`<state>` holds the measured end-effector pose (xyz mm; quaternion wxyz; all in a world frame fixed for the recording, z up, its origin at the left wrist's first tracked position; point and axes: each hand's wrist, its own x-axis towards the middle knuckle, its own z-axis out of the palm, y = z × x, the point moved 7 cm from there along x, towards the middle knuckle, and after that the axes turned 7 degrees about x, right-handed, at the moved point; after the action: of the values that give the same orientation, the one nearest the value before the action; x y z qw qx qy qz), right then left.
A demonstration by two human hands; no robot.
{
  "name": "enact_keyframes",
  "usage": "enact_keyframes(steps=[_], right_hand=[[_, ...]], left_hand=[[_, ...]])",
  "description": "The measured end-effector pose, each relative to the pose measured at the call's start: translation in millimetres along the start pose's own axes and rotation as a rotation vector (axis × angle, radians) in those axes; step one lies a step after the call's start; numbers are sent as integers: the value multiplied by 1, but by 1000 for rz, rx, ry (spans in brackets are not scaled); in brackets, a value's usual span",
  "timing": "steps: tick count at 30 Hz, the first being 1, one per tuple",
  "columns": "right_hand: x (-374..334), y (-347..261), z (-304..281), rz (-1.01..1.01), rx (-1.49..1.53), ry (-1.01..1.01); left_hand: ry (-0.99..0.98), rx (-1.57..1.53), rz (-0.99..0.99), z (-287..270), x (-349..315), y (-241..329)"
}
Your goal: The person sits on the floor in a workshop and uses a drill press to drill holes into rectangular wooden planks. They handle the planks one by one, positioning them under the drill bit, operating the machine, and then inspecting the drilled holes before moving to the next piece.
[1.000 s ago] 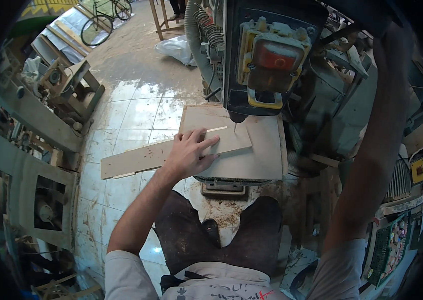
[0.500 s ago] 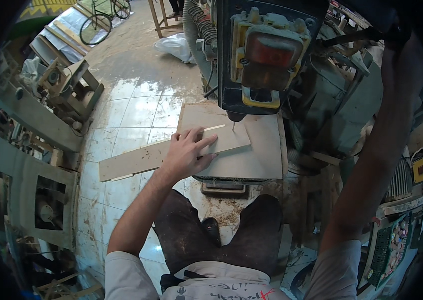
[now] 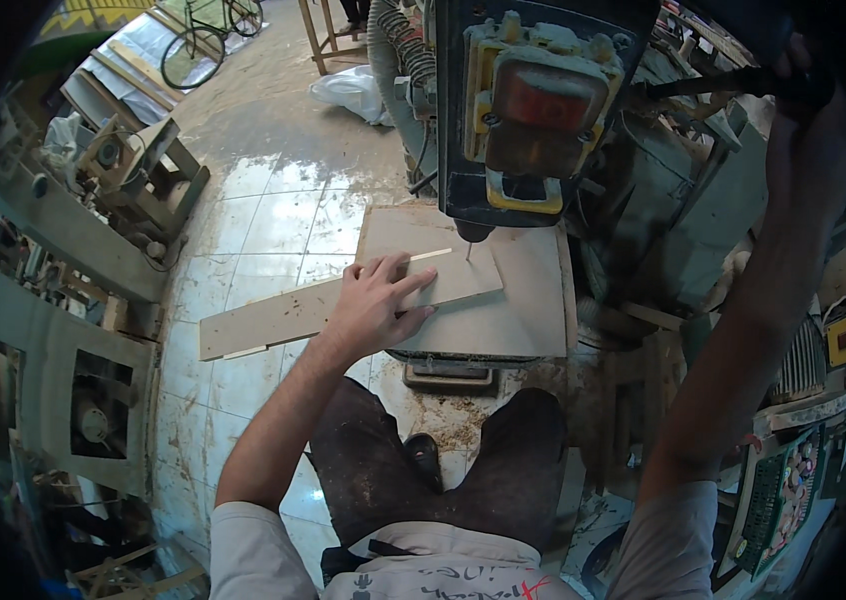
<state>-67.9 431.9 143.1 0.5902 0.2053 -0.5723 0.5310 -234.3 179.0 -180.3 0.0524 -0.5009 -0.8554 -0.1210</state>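
Note:
A long pale board (image 3: 268,318) lies aslant on the drill press table (image 3: 533,325), with its left end jutting past the table edge. A thin light strip (image 3: 431,255) shows along its far side. My left hand (image 3: 378,300) holds the board down, with the fingers spread over its top and the thumb by its near edge. To the right of the fingers, a thin drill bit (image 3: 469,252) under the black chuck (image 3: 473,232) points at the board; whether it touches cannot be made out. At upper right, my right hand (image 3: 811,125) is closed around a black lever (image 3: 743,82), partly in shadow.
The drill press head (image 3: 533,110), with a dusty red-and-yellow switch box, stands over the table. Dusty machines (image 3: 53,370) line the left side. A green basket (image 3: 781,500) is at lower right. A white bag (image 3: 351,92) and a bicycle (image 3: 193,55) are farther off. Sawdust covers the tiles.
My right hand and the lever's end have shifted slightly down and to the right. My left hand and the board stay practically in place.

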Motion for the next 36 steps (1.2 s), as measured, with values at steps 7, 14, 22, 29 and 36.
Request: enact_keyframes(steps=[7, 14, 22, 29, 36], right_hand=[[-34, -3, -23, 80, -8, 71], [-138, -23, -32, 71, 162, 83], [-207, -14, -46, 38, 192, 237], [-135, -26, -34, -102, -12, 35], [42, 44, 12, 214, -129, 53]], left_hand=[[11, 4, 3, 2, 0, -2], [16, 17, 3, 3, -1, -2], [23, 13, 4, 1, 0, -1], [50, 4, 23, 1, -2, 0], [38, 11, 2, 3, -5, -4]])
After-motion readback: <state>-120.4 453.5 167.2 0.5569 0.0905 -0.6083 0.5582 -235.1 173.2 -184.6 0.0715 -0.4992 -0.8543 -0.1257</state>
